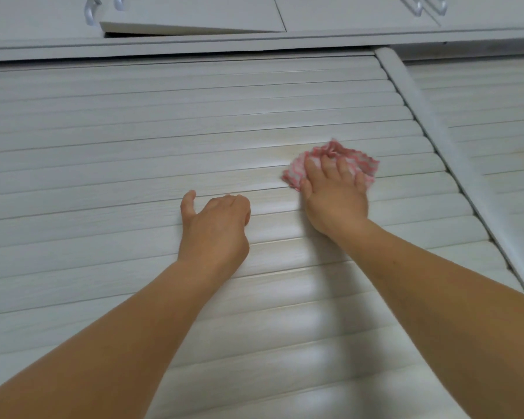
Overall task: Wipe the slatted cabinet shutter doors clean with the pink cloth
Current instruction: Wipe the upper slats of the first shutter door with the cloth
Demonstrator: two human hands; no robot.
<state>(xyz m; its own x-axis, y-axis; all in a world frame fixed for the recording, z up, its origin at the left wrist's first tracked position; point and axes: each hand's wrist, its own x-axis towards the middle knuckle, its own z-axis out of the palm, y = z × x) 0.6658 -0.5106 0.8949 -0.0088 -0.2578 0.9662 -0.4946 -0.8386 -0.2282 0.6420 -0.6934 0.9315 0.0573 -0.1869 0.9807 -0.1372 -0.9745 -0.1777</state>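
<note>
Head view: two shutter doors (194, 131), one pink cloth (333, 164) under the flat right hand (335, 198); left hand (215, 228), maybe curled, holds nothing.

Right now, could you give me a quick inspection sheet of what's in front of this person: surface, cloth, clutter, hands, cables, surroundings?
Surface: pale slatted shutter door, slats running across; glare patches low down.
Job's things: pink cloth, bunched, pressed flat against the slats near the door's right edge.
Clutter: nothing seen.
Hands: right hand lies on the cloth, fingers spread over it; left hand rests on the slats beside it, fingers curled under, holding nothing that shows.
Cables: nothing seen.
Surroundings: rounded post divides this door from a second shutter; upper cabinet doors with metal handles above, one cabinet door ajar.
</note>
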